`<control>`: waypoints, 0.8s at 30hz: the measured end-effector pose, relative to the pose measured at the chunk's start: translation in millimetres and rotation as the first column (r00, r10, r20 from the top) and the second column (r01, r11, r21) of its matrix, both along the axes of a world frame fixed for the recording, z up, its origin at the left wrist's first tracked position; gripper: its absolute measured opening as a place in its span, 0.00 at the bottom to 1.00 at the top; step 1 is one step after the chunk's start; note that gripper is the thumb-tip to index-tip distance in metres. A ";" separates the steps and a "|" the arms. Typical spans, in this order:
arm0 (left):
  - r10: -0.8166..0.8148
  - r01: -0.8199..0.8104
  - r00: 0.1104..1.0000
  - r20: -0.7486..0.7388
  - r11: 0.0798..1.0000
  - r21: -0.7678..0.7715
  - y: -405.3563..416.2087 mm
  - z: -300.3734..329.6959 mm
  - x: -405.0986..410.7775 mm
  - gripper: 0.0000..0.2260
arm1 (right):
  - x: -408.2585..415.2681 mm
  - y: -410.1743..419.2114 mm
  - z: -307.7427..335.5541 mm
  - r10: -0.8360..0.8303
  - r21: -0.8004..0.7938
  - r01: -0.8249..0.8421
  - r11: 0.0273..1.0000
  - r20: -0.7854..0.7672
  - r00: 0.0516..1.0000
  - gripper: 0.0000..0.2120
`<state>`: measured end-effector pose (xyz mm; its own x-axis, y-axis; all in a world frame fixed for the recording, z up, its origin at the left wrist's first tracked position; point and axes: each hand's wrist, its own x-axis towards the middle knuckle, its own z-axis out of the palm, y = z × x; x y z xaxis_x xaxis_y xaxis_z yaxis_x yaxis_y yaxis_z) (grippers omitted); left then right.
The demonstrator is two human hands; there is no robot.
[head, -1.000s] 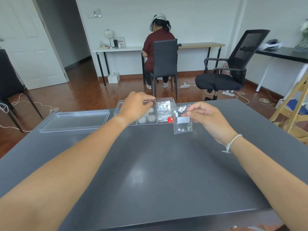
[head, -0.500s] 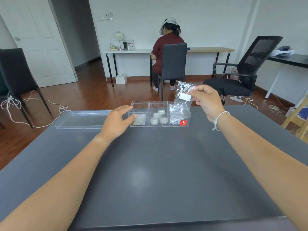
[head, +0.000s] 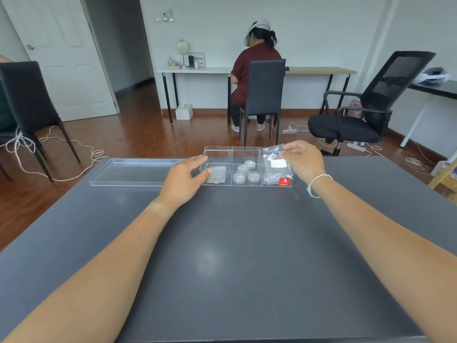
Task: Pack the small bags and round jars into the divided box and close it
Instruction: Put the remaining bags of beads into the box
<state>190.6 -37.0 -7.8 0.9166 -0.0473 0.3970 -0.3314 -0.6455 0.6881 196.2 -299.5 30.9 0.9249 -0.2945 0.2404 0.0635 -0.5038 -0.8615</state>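
- Head view: a dark grey table (head: 235, 243) fills the lower part of the picture, with both bare forearms reaching forward across it toward its far edge.
- The divided box (head: 247, 180), clear plastic with a red sticker (head: 284, 181) on its near right corner, stands at the far edge of the table, between the two hands.
- The left hand (head: 184, 180) is just left of the box, fingers loosely spread and holding nothing; its thumb tip reaches the box's near left compartment, though whether it touches the wall I cannot tell.
- The right hand (head: 303, 160) is over the box's right end, pinched shut on a small bag (head: 274, 157), a clear one with white specks and a white label.
- That bag hangs over the far right compartment, its lower part at or just inside the rim; whether it rests on the bottom is not clear.
- A white band (head: 317, 183) circles the right wrist.
- Four round jars (head: 247, 172) lie in the middle column of the box, two nearer and two farther.
- Another bag (head: 217, 175) lies flat in the near left compartment, right by the left thumb.
- More clear bags (head: 270, 179) show in the near right compartment, behind the sticker.
- The far left compartment looks bare.
- The box's clear lid (head: 133, 172) lies on the table to the left of the box, beyond the left hand and apart from both hands.
- Behind the table, a person in a dark red top (head: 254, 68) sits at a desk with their back turned.
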 end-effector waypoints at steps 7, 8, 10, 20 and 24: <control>0.001 -0.001 1.000 0.000 1.000 -0.008 -0.3 -0.6 -0.9 0.19 | -1.0 5.5 -5.5 -0.053 -0.151 0.061 0.987 0.057 0.997 0.11; 0.002 -0.002 1.000 0.001 1.000 -0.005 -0.4 -0.4 -1.4 0.19 | -1.7 5.5 -6.2 -0.058 -0.170 0.069 0.983 0.073 0.996 0.12; 0.004 -0.004 1.000 0.011 1.000 0.007 -0.1 0.4 -2.8 0.19 | -4.0 5.4 -6.2 -0.057 -0.178 0.074 0.981 0.097 0.994 0.14; 0.080 -0.085 0.994 0.070 0.993 0.076 33.4 13.3 -20.9 0.17 | -35.8 53.8 4.6 0.159 -0.179 -0.106 0.978 0.320 0.934 0.10; 0.145 -0.157 0.987 0.075 0.970 0.188 76.3 14.3 -34.8 0.16 | -52.1 97.9 1.5 0.307 -0.292 -0.210 0.933 0.342 0.888 0.07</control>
<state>155.8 39.3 6.5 0.8938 0.0091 0.4483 -0.2567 -0.8094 0.5281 144.0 -201.6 32.4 0.7848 0.0545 0.6173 0.5148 -0.6119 -0.6004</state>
